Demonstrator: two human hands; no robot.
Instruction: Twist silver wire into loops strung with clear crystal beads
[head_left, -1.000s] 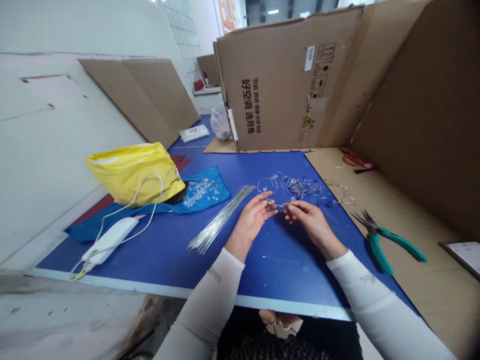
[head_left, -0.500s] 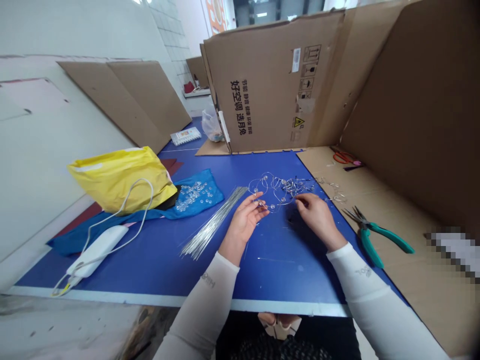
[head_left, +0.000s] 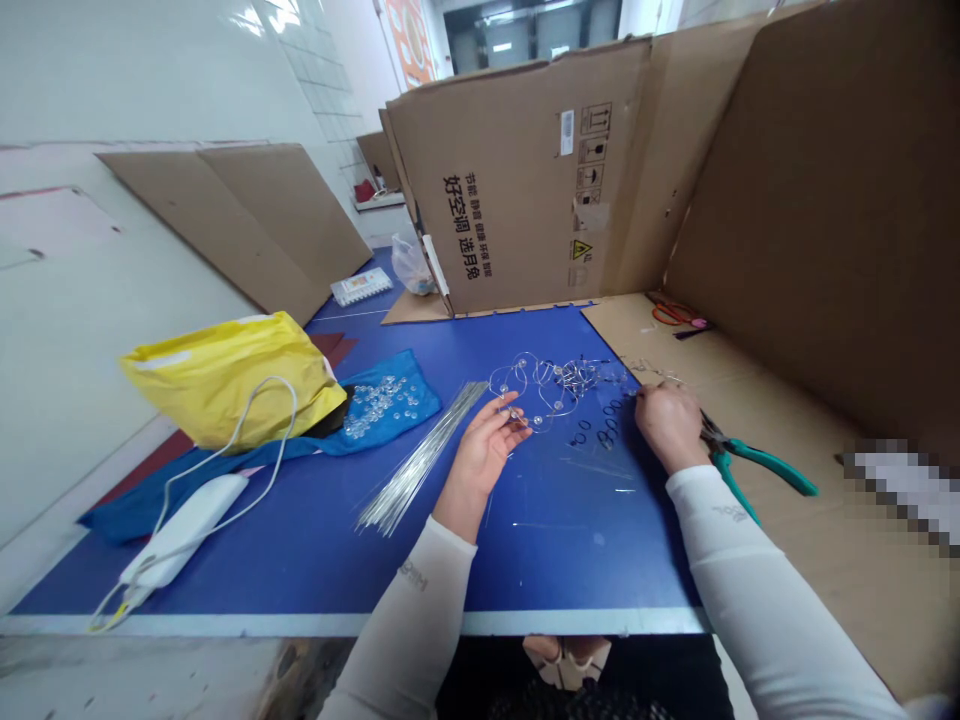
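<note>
Between the thumb and fingers of my left hand (head_left: 487, 440) is a loop of thin silver wire strung with clear beads (head_left: 558, 405), held above the blue table. My right hand (head_left: 670, 420) is at the cardboard's edge, its fingers curled downward; whatever they grip is hidden. Thin wire pieces (head_left: 651, 366) lie just beyond it. A tangled heap of short wires (head_left: 577, 377) sits behind the beaded loop. Several small dark rings (head_left: 607, 436) lie between my hands. Green-handled pliers (head_left: 772, 462) rest on the cardboard beside my right hand, their jaws partly covered by it.
A bundle of straight wires (head_left: 424, 462) lies left of my left hand. Loose clear beads (head_left: 379, 405) rest on a blue cloth (head_left: 421, 385), near a yellow bag (head_left: 232, 385) and a white power strip (head_left: 184, 530). Red-handled scissors (head_left: 671, 313) and a cardboard box (head_left: 517, 200) stand behind.
My right hand has moved right, away from the beaded loop to the cardboard's edge by the pliers. The dark rings now show. My left hand keeps hold of the loop.
</note>
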